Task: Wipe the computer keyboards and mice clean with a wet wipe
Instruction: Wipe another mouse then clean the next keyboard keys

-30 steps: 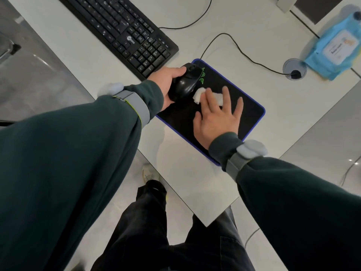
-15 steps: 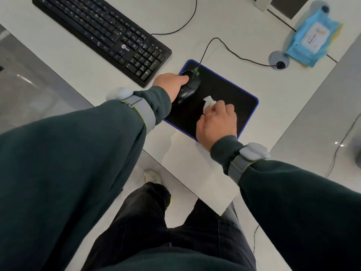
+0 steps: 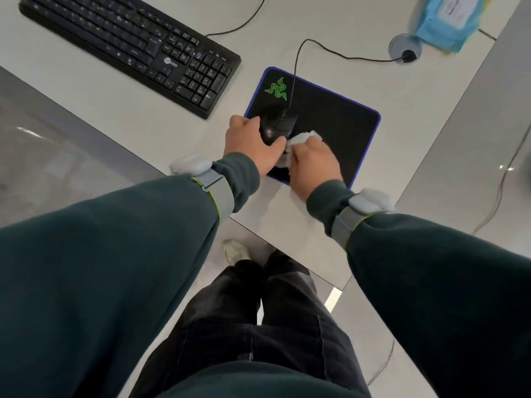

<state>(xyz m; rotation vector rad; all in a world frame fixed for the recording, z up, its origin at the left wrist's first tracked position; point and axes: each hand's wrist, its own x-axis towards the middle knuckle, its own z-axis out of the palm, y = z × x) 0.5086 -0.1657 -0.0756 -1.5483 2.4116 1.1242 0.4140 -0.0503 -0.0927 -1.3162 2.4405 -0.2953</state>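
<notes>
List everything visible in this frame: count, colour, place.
desk: 1, light grey, under everything
keyboard: 1, black, upper left of desk
mouse pad: 1, black with blue edge and green logo, right of keyboard
mouse: 1, black, on the pad's near left part
mouse cable: 1, black, runs from mouse to cable hole
cable hole: 1, grey, upper right of desk
wipes pack: 1, blue, top right, partly cut off
wipe: 1, white, bunched, right beside the mouse
shoe: 1, pale, floor below desk edge
trousers: 1, black, bottom centre
sleeves: 2, dark green
wristbands: 2, grey, over the cuffs
left hand: 1, grips the mouse
right hand: 1, holds the wipe
</notes>
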